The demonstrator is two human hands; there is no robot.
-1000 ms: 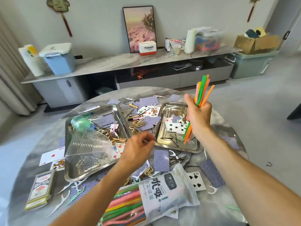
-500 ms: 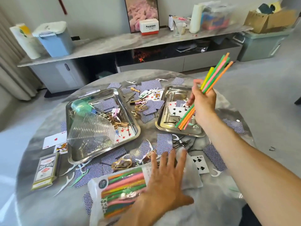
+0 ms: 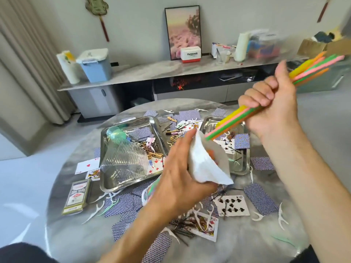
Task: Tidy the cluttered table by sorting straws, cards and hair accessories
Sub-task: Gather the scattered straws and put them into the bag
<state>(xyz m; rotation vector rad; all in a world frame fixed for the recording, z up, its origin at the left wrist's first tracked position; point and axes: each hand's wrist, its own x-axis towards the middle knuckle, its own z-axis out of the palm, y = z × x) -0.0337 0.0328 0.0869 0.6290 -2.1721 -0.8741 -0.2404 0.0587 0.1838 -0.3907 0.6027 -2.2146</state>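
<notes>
The step in hand looks like the straw sorting: loose straws are being fed back into their packet. The right hand [image 3: 273, 107] is curled in a fist round a bundle of coloured straws [image 3: 237, 120], held slanted above the worktop [image 3: 247, 247], with the lower ends pointing down and left and the upper ends running out past the fist toward the top right edge of the view. The left hand [image 3: 178, 179] grips the white straw packet [image 3: 205, 164], raised off the worktop with its mouth turned up toward the straw tips; the tips sit just at the mouth, and whether they have entered it cannot be told. Coloured straws already inside show at the packet's lower end beside the left wrist. Behind the hands stand two metal trays, the left tray [image 3: 114, 186] holding a clear ribbed cup, some cards and small hair clips, the right tray [image 3: 245, 168] holding a few cards and pins. Playing cards [image 3: 231, 205], a card box [image 3: 77, 196], white floss picks and dark hairpins lie scattered over the worktop, so the card and hair-accessory sorting seems hardly begun. The next move calls for lining the bundle up with the packet's opening and sliding it in while the left hand keeps the mouth wide, since a soft packet edge could fold and catch the tips.
</notes>
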